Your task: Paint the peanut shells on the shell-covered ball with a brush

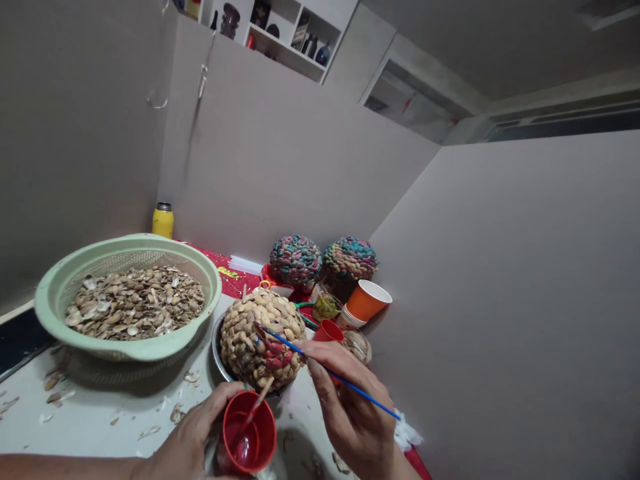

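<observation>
My right hand (353, 400) grips a blue paintbrush (327, 370), and its bristle tip meets the side of a ball covered in peanut shells (270, 313). A patch of the shells is painted red, and some darker ones sit beside it. The ball rests in a metal bowl (216, 343). My left hand (193, 427) is wrapped round a red plastic cup (273, 433) in front of the ball. A wooden stick leans inside that cup, with a little reddish liquid at the bottom.
A green colander (50, 310) full of shells stands at the left. Behind are two painted shell balls (296, 259), stacked orange paper cups (367, 301), another red cup (329, 331) and a yellow bottle (163, 221). Loose shell bits lie on the table (115, 400); grey partitions surround it.
</observation>
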### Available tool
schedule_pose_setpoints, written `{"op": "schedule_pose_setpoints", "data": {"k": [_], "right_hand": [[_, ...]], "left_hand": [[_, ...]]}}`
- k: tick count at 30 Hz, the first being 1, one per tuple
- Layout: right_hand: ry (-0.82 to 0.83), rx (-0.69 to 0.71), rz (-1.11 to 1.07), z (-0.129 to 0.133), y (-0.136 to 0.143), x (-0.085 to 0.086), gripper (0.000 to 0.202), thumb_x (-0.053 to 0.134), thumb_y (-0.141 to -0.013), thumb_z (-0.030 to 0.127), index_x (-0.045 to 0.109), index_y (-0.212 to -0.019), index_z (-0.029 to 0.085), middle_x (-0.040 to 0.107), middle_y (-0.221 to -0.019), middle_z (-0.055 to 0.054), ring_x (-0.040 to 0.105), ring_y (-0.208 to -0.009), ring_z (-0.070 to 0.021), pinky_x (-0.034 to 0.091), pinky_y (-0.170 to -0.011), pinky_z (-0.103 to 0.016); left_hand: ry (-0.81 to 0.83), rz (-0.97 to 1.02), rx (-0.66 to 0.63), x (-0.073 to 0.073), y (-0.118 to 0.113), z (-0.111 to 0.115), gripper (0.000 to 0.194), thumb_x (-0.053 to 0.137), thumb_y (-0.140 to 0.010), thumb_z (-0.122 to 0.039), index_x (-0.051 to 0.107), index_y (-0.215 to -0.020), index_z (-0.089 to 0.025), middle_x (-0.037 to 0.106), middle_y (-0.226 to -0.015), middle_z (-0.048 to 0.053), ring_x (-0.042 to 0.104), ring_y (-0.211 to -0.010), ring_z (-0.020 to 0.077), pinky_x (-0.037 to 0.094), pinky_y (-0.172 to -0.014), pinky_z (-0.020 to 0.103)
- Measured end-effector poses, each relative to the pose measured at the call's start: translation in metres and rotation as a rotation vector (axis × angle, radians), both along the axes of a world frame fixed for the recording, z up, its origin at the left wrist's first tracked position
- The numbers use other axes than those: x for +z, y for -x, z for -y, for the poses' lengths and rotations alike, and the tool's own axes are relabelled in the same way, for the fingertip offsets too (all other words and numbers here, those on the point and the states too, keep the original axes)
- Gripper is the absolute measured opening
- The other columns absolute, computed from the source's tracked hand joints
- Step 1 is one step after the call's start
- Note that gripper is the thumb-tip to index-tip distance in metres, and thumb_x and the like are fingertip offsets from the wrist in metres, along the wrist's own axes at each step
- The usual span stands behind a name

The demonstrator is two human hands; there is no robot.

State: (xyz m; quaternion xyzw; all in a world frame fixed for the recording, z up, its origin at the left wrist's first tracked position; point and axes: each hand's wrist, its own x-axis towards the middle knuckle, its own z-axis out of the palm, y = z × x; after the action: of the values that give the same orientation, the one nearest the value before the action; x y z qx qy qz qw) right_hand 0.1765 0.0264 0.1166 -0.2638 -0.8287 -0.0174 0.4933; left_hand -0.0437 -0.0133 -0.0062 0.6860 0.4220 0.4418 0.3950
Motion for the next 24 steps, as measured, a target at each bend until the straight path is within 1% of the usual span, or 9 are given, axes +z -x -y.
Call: {"op": "schedule_pose_setpoints", "data": {"k": [5,11,17,20,24], "right_hand": [[-0.027,0.028,0.094,0.008,-0.011,0.001,0.033,0.058,-0.091,-0.001,0.065,-0.120,0.015,0.078,-0.105,-0.013,0.076,-0.101,-0.0187,0.062,-0.091,-0.030],[-0.061,0.014,0.110,0.022,-0.014,0.004,0.040,0.057,-0.087,-0.007,0.065,-0.120,0.013,0.079,-0.104,-0.013,0.077,-0.101,-0.0192,0.063,-0.090,-0.030],[-0.098,0.025,0.091,0.009,-0.002,0.005,0.040,0.059,-0.087,-0.006,0.065,-0.120,0.015,0.080,-0.103,-0.012,0.078,-0.098,-0.0202,0.064,-0.087,-0.032],[-0.076,0.016,0.117,0.005,0.000,0.005,0.039,0.059,-0.088,-0.006,0.065,-0.119,0.017,0.080,-0.103,-0.012,0.078,-0.097,-0.0203,0.065,-0.085,-0.032],[-0.097,0.012,0.132,0.012,-0.007,0.003,0.039,0.060,-0.087,-0.004,0.065,-0.120,0.016,0.080,-0.102,-0.013,0.078,-0.096,-0.0218,0.066,-0.085,-0.033]], "left_hand": [[0.038,0.008,0.016,0.006,-0.002,0.002,0.075,0.082,-0.060,-0.015,0.059,-0.130,-0.026,0.081,-0.120,0.004,0.077,-0.107,0.0255,0.059,-0.098,0.030],[0.079,-0.033,0.008,0.010,-0.001,0.002,0.072,0.082,-0.060,-0.018,0.061,-0.128,-0.025,0.080,-0.124,0.006,0.075,-0.112,0.0278,0.058,-0.102,0.034],[0.016,0.014,0.002,0.013,-0.001,0.000,0.071,0.080,-0.060,-0.014,0.060,-0.127,-0.028,0.082,-0.115,0.001,0.078,-0.102,0.0234,0.059,-0.094,0.027],[0.010,0.013,0.015,0.013,-0.002,0.000,0.070,0.081,-0.060,-0.013,0.061,-0.126,-0.028,0.082,-0.115,0.001,0.078,-0.101,0.0241,0.060,-0.095,0.028],[0.033,0.015,-0.011,0.012,-0.002,0.000,0.069,0.081,-0.060,-0.014,0.062,-0.126,-0.027,0.081,-0.117,0.004,0.078,-0.102,0.0268,0.060,-0.096,0.032]]}}
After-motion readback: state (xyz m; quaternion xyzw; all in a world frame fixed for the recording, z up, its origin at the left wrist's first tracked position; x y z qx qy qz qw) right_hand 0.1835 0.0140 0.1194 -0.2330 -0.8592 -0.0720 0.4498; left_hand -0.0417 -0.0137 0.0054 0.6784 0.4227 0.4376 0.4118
